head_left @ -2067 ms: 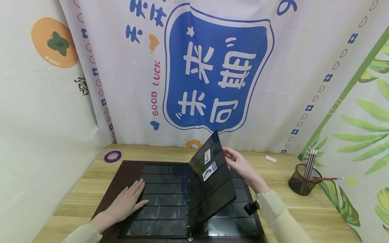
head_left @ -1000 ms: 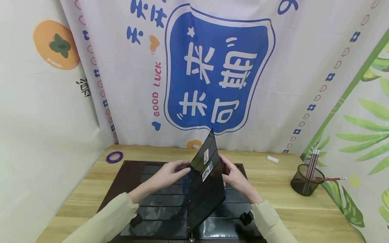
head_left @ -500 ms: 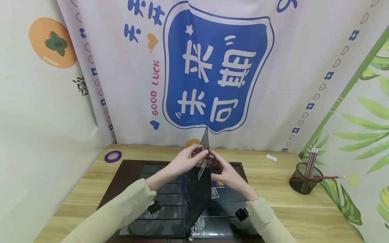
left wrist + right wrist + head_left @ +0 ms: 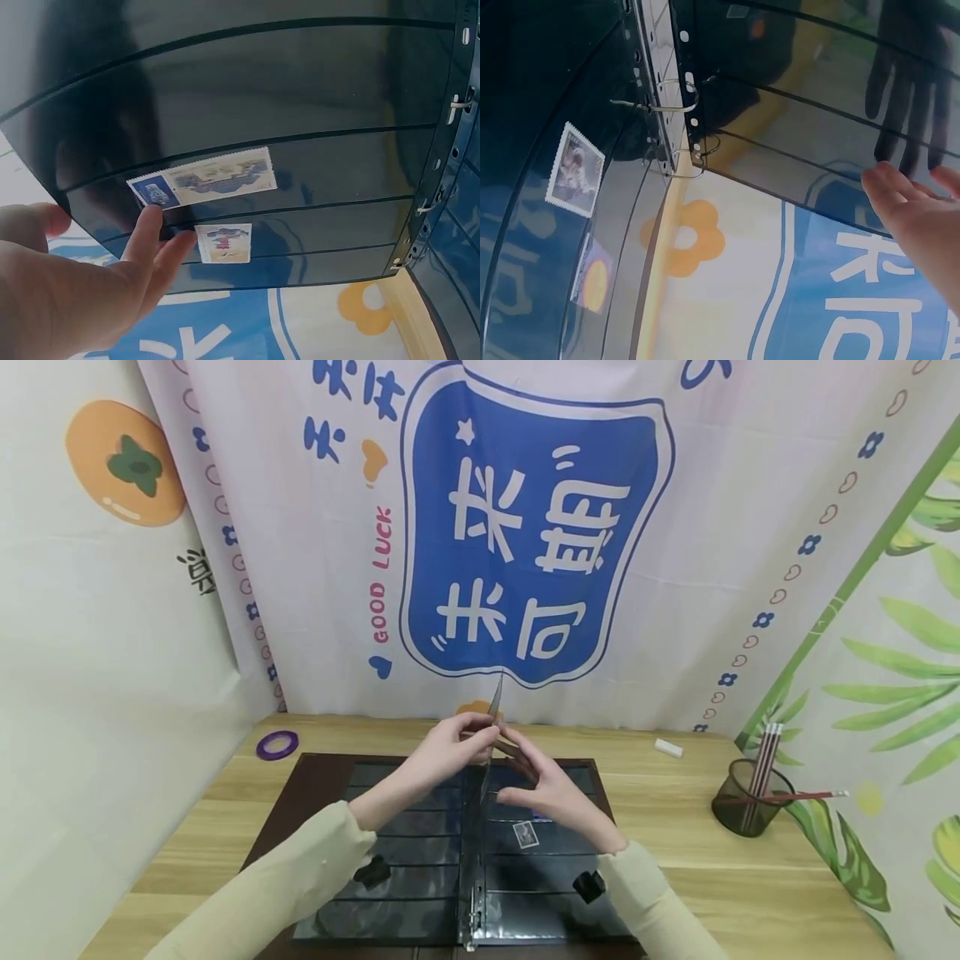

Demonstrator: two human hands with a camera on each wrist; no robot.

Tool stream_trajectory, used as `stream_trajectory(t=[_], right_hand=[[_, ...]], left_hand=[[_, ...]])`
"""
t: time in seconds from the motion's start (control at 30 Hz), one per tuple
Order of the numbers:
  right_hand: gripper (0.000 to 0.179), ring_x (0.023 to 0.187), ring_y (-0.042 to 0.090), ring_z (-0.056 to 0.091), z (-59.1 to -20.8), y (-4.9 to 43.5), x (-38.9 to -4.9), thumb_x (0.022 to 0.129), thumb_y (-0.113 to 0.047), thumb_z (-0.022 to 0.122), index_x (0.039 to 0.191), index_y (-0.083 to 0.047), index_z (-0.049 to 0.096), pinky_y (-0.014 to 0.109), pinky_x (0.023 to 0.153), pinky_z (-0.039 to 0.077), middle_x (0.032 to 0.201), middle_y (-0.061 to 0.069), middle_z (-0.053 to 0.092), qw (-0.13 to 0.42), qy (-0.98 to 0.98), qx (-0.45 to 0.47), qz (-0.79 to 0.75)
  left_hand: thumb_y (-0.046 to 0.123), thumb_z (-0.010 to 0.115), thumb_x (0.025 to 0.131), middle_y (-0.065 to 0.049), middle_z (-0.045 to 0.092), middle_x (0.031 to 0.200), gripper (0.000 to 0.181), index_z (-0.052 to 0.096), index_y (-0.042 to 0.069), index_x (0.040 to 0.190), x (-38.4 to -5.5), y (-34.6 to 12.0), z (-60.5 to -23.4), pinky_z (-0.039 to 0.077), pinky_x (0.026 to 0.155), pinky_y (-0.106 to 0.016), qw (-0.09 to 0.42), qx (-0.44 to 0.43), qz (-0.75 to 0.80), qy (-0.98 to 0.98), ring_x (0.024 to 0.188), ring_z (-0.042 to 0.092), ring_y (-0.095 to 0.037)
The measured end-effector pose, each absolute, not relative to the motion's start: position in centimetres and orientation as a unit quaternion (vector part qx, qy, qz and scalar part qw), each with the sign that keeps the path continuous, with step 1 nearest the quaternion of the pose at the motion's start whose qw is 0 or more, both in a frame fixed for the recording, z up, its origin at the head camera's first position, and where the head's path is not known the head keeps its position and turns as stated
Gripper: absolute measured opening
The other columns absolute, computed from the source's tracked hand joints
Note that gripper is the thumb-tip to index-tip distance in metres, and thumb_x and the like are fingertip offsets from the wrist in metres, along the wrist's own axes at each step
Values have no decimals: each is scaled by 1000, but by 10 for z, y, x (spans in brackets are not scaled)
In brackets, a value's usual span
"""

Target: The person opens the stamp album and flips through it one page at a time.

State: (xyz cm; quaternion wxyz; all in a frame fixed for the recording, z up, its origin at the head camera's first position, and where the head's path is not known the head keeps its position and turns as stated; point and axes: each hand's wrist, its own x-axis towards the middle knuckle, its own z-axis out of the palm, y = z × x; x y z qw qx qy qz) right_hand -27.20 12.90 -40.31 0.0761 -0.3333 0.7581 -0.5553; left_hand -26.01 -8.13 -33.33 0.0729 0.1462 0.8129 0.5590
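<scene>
A stamp album (image 4: 318, 777) with a dark brown cover lies spread on the table. One black pocket page (image 4: 337, 169) stands nearly upright on the metal rings (image 4: 660, 106), seen almost edge-on in the head view. My left hand (image 4: 446, 752) pinches its outer edge, fingers against the face that bears a long stamp (image 4: 210, 180) and a smaller stamp (image 4: 225, 244). From the other side, my right hand (image 4: 555, 789) touches the page with extended fingers. On the right-hand page beneath lies a portrait stamp (image 4: 527, 835), with an orange-sun stamp (image 4: 592, 283) beyond it.
A purple tape roll (image 4: 277, 745) sits at the table's back left. Toward the back right are a white eraser (image 4: 669, 748) and a black mesh cup (image 4: 742, 810) of pencils. A printed cloth (image 4: 337, 568) hangs behind the table.
The page has swung leftward from leaning right to nearly upright. My left hand has left the left page and taken the standing page's edge; my right hand has shifted left with it.
</scene>
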Motion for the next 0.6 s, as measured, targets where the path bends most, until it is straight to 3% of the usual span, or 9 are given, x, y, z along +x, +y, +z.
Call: stream_trajectory(t=[0.13, 0.33, 0.5, 0.6], right_hand=[[85, 153, 29, 28, -406, 135, -274, 92, -30, 71, 160, -27, 18, 47, 121, 29, 167, 1, 20, 71, 761, -330, -554], [85, 151, 29, 31, -418, 157, -281, 90, -26, 73, 159, -16, 24, 43, 120, 30, 164, 6, 28, 40, 798, -297, -523], [81, 148, 36, 34, -433, 183, -289, 91, -27, 73, 156, -8, 29, 50, 119, 30, 161, 15, 33, 17, 839, -268, -474], [79, 146, 39, 36, -442, 197, -295, 91, -27, 72, 155, -5, 31, 55, 118, 31, 159, 19, 35, 7, 859, -250, -447]], left_hand=[[24, 52, 103, -20, 57, 140, 47, 48, 0, 143, -257, -96, -331, 56, 97, -41, 60, 154, 574, 802, 122, 62, -32], [16, 51, 101, -24, 58, 138, 45, 50, -2, 142, -253, -135, -332, 58, 91, -35, 19, 134, 551, 823, 120, 63, -34], [19, 51, 103, -26, 52, 144, 48, 46, -1, 145, -245, -177, -340, 56, 92, -37, 27, 103, 529, 842, 127, 57, -38], [18, 48, 104, -28, 48, 147, 48, 42, -4, 147, -241, -199, -351, 53, 96, -32, 35, 91, 536, 839, 134, 50, -40]])
